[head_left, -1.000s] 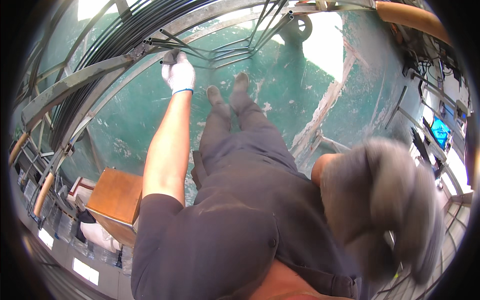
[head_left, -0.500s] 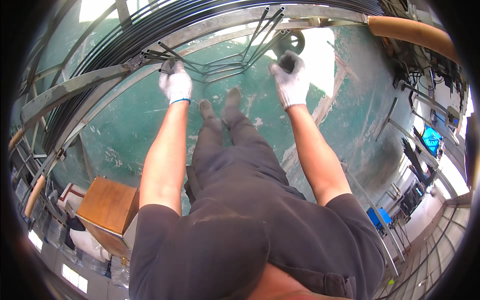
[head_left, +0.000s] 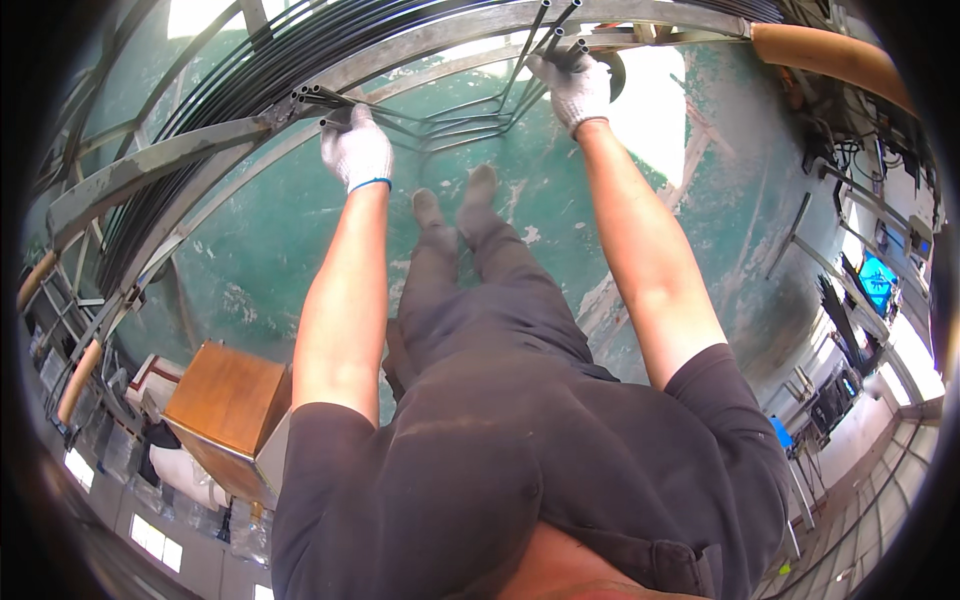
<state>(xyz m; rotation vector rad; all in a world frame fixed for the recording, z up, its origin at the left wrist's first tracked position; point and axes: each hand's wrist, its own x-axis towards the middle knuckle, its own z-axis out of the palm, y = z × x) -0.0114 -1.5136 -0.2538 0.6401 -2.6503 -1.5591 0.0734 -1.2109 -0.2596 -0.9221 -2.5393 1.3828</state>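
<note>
Several bent dark metal tubes (head_left: 468,128) lie across the front bar of a rack, their open ends rising at left and right. My left hand (head_left: 358,152), in a white knit glove with a blue cuff edge, is closed around one tube near the left ends. On the other side, my right hand (head_left: 582,95), also gloved, is closed at the right-hand tube ends, with a tube end showing just above its fingers. The palm side of both grips is hidden.
The grey metal rack bar (head_left: 165,160) curves in front of me, with long black rods (head_left: 215,95) behind it. An orange padded bar (head_left: 830,52) is at far right. A dark wheel (head_left: 616,75) sits behind my right hand. A brown wooden box (head_left: 225,395) stands at my left.
My right hand has moved forward, up to the right tube ends, and closed there. My left hand stays at the left ends of the tubes. The view has shifted slightly.
</note>
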